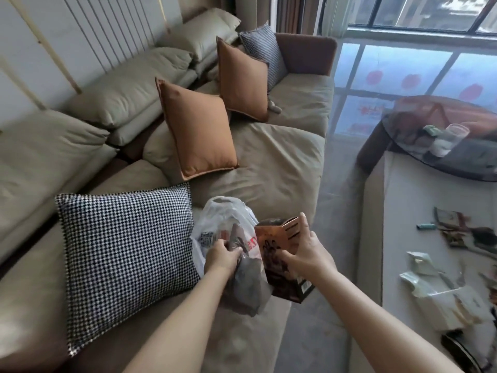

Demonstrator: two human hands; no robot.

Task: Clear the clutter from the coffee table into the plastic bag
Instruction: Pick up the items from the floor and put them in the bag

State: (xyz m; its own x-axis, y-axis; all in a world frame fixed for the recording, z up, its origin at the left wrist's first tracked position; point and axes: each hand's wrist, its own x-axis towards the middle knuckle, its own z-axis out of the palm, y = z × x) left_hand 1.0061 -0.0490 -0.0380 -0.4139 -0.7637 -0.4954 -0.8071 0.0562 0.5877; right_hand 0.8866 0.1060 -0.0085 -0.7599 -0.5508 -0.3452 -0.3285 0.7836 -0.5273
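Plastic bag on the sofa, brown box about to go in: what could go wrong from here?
The left hand grips the plastic bag at one spot only, so its mouth looks narrow and slack; the brown box, held by the right hand, may catch on the rim or push the bag over. The box's corners could tear the thin plastic.

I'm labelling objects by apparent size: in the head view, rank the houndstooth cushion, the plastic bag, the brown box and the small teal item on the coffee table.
1. Houndstooth cushion, largest by far.
2. Plastic bag, partly hidden by the left hand.
3. Brown box, held in the right hand; close to the bag, so ranking unsure.
4. Small teal item, smallest, though farther away.
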